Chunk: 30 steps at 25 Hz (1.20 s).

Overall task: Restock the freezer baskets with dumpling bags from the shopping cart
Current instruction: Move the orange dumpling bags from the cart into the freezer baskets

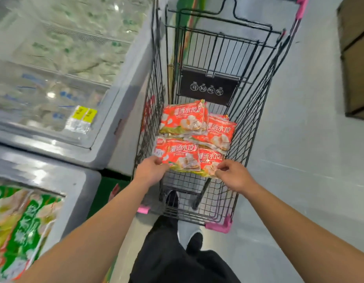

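- In the cart [256,111], near end: four orange dumpling bags lie flat in a loose pile on the wire floor.
- Near-left bag [181,155] overlaps the near-right bag [210,161]; far-left bag [185,117] sits on top of the far-right bag [220,131].
- Left hand [150,170]: fingers curled over the near-left corner of the near-left bag, gripping its edge.
- Right hand [234,174]: thumb and fingertips pinching the near edge of the near-right bag.
- Both bags' near edges look slightly raised off the wire; the rest of each bag is down on the pile.
- Cart's far end: folded child-seat flap [207,86] with round warning icons.
- Left of the cart, just beside it: freezer [124,111] with glass lids, pale bags blurred under the glass, yellow tags [84,114] on the lid.
- Lower left: second freezer [79,180] holding green bags [20,227].
- Person's black shoes [194,242] on the floor at the cart's near end.
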Each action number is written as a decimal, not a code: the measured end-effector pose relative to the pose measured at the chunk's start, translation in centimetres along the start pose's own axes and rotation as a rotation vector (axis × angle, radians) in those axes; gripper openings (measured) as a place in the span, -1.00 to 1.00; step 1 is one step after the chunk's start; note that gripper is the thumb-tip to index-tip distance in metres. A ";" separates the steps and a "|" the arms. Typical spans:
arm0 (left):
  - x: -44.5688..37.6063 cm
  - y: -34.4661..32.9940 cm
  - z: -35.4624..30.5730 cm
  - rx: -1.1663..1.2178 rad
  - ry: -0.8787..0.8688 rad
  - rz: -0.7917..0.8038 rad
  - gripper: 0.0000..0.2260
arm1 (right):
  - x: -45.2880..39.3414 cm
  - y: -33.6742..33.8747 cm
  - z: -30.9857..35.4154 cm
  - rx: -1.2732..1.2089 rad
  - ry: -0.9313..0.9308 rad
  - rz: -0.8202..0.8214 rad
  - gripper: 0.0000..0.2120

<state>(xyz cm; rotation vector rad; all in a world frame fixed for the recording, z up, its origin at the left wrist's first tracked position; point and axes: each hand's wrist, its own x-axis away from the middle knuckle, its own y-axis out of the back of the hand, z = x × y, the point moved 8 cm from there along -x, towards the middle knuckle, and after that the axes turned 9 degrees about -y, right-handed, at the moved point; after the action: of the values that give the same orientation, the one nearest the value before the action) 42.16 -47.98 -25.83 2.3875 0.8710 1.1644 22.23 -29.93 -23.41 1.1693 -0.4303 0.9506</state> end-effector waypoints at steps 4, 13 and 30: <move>-6.2 -1.5 0.5 0.043 0.052 0.076 -0.59 | -4.2 -0.8 1.5 -0.013 -0.059 0.022 -0.73; -15.1 -6.5 4.5 0.029 0.188 0.138 -0.62 | -15.2 -6.8 0.1 -0.073 -0.195 0.123 -0.93; -20.8 -8.8 11.4 0.365 0.284 -0.298 -0.88 | -28.0 -15.4 -4.8 -0.275 -0.454 -0.030 -0.82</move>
<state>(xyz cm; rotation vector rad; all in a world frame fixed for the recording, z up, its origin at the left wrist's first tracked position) 38.02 -55.49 -49.66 2.2731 1.5938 1.3312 18.22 -38.00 -54.46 1.1297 -0.8764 0.5711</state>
